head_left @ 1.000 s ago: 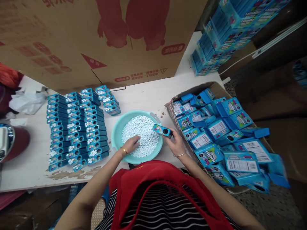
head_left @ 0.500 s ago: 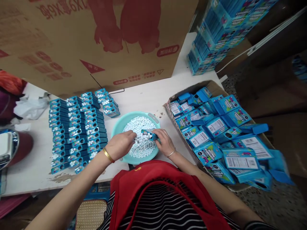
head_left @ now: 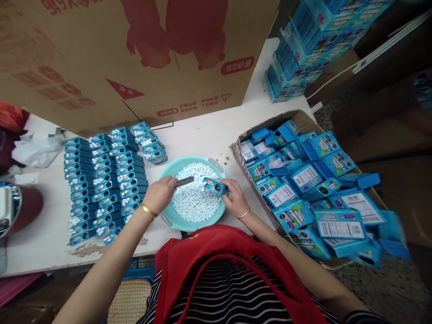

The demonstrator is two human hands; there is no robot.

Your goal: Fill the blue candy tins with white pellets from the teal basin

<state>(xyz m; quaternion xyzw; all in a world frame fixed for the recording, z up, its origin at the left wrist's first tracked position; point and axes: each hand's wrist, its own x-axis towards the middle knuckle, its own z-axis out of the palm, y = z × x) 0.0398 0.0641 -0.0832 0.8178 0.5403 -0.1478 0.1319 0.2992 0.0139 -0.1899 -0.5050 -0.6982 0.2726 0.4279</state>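
Box hung over basin toward 2 o'clock | your right hand gripped its 3-o'clock end, left hand pinched dark strip | probably light, crushable: firm edges suited holding

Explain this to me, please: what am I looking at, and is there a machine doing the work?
There's no machine at work, just a person's two bare hands, seen from a camera worn on their head that looks forward and down. The left hand holds a dark flat strip over a turquoise basin of small white pieces; the right hand holds a small blue box there too. The white table also bears rows of similar boxes at left, an open carton of more at right, and a big cardboard box behind.
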